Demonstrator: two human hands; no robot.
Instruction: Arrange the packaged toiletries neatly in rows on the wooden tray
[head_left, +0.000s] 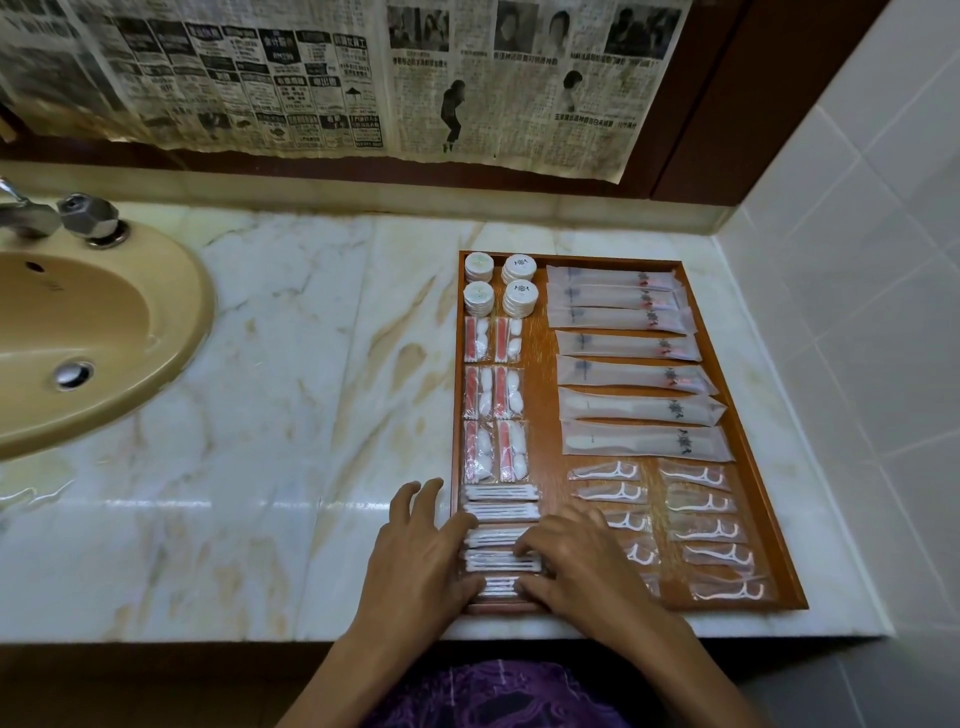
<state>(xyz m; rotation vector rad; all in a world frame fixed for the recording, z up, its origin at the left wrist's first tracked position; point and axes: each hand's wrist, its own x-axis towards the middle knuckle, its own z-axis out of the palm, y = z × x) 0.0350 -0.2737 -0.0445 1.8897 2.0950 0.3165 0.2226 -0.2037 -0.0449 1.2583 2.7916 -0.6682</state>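
Note:
A wooden tray (543, 364) lies on the marble counter, filled with packaged toiletries in rows. Round white packs (519, 299) sit at its far left corner, with red-and-white cotton packs (496, 397) below them. Long frosted sachets (631, 376) fill the right side, and floss-pick packets (706, 530) line the near right. Cotton-swab packets (501, 512) are stacked at the near left corner. My left hand (421, 556) rests on the tray's left edge, its thumb and fingers touching the swab packets. My right hand (576, 561) lies on the same packets from the right, fingers slightly bent, covering some floss packets.
A tan sink (119, 332) with a metal tap (88, 215) sits at the left. Newspaper (322, 78) hangs over the wall behind the counter. A tiled wall (857, 312) closes the right side. Bare marble (311, 389) lies between sink and tray.

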